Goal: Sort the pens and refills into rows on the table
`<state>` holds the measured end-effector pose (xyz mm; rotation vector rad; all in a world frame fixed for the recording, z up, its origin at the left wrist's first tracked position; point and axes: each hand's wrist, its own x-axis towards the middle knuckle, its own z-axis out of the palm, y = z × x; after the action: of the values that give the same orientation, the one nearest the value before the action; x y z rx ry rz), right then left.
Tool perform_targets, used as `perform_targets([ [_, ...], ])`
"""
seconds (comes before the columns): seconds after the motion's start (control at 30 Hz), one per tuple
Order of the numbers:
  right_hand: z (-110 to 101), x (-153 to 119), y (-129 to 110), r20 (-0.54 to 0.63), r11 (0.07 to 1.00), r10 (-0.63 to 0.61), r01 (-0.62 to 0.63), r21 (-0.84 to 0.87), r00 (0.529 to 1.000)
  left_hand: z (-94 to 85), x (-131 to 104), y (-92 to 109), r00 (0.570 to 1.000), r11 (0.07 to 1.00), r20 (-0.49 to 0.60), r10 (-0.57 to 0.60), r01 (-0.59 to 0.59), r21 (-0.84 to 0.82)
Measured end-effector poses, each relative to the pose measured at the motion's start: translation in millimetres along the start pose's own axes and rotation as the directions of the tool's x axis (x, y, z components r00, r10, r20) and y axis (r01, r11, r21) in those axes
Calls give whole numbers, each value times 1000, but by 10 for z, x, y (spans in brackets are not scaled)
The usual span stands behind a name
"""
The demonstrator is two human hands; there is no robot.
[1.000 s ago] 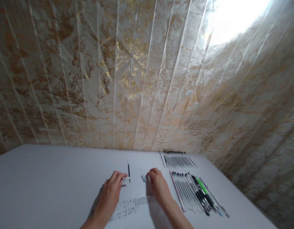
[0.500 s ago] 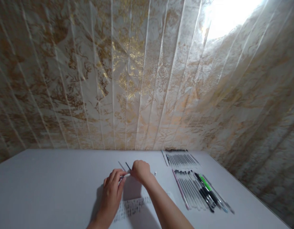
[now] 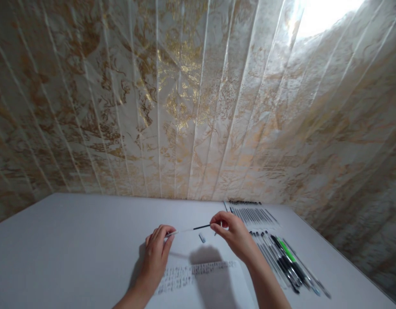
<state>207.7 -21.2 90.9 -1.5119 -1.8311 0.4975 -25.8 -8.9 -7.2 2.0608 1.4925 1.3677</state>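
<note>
The left hand [image 3: 157,245] grips a slim whitish pen tube [image 3: 172,234]; the right hand [image 3: 231,234] pinches a thin black-and-clear refill [image 3: 201,227], its clear end leftward. Best keep both aligned, beyond the nearer handwritten white paper [image 3: 185,297].

A creased, pale wall covering [image 3: 120,107] patterned in gold-brown rises along the far side and the right, white glare [image 3: 329,15] high at right; below spreads a plain white table [image 3: 88,240]
</note>
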Motion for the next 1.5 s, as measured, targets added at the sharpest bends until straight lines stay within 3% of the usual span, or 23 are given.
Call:
perform_targets([
  [0.3, 36, 20, -69, 15, 1000, -15, 15, -10, 1000, -58, 19, 68, 997, 999, 69, -20, 22, -39],
  [0.57, -41, -4, -6, 67, 996, 71, -68, -49, 995, -57, 17, 103, 995, 999, 95, 20, -16, -46],
  [0.83, -108, -19, -1, 96, 997, 75, -73, -33, 992, -43, -5, 64, 996, 986, 87, -19, 34, -164],
  [1.0, -31, -53, -161, 67, 991, 0, 9, -136, 998, -81, 4, 156, 989, 992, 108, 96, -86, -93],
  [1.13, 137, -64, -287, 173, 995, -41, 56, -87, 984, -71, -47, 269, 969, 979, 153, 196, -183, -94],
  [1.23, 173, -23, -123, 183, 1000, -27, 30, -10, 983, -42, -94, 271, 968, 972, 146, 205, -185, -144],
  [1.33, 182, 19, 213, 45, 970, 56, -44, -241, 997, -28, -105, 236, 974, 969, 111, 196, -175, -173],
  [1.4, 232, 35, 425, 43, 927, 106, -83, -364, 993, -26, -97, 225, 977, 971, 109, 186, -166, -172],
  [1.5, 357, 56, 626, 52, 916, 139, -108, -387, 989, -21, -86, 229, 977, 975, 130, 168, -145, -169],
])
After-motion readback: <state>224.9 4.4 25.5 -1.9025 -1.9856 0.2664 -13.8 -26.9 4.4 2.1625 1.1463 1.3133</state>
